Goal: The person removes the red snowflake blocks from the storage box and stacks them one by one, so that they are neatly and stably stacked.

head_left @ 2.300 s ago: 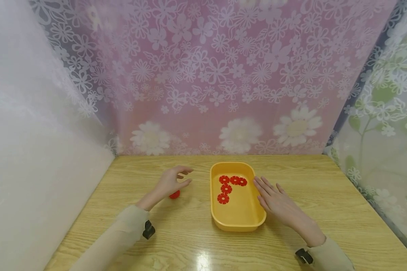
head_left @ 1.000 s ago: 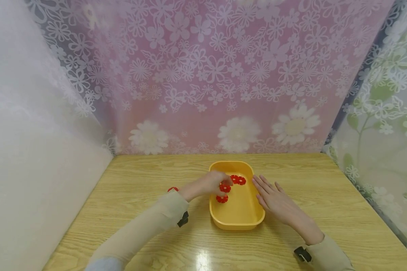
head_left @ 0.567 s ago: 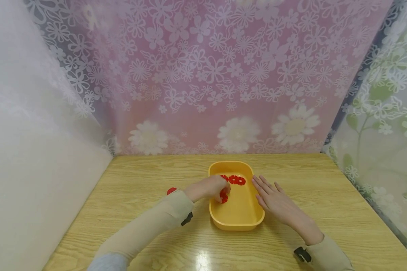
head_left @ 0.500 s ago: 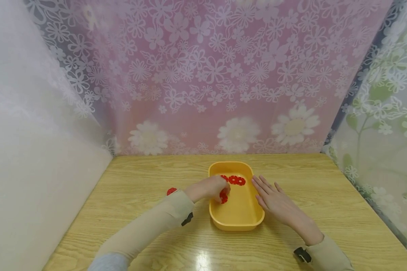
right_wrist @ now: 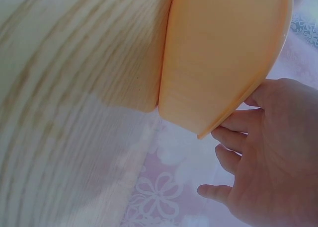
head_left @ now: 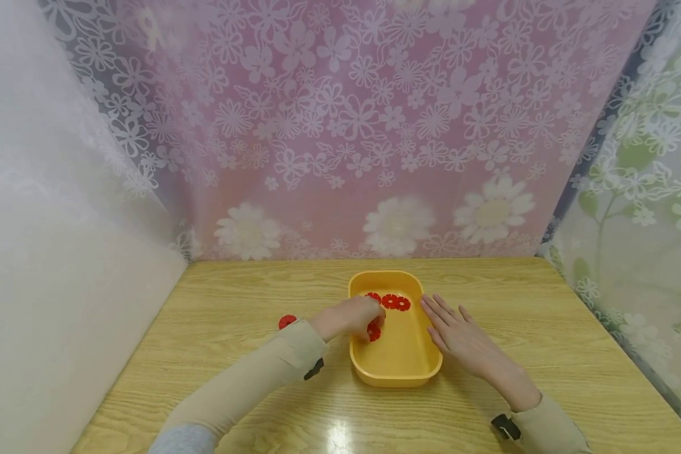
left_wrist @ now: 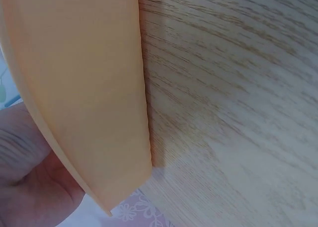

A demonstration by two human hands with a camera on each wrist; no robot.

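Observation:
In the head view my left hand reaches over the left rim into a yellow plastic tray. Its fingers curl down over one of the red flower-shaped snowflake discs, which is hidden beneath the hand. Another red disc shows beside the thumb, and a further one lies just beyond the knuckles. Two overlapping red discs sit near the tray's far right corner. My right hand lies along the tray's right side with straight fingers, fingertips at the rim; the right wrist view shows these fingers against the rim.
A single red disc lies on the wooden table, left of the tray and partly covered by the left sleeve. Behind the table hangs a pink flowered curtain; pale sheets flank both sides.
My left hand has moved right from beside the loose disc on the table into the tray, and its fingers have closed over the middle disc. The right hand stays at the rim.

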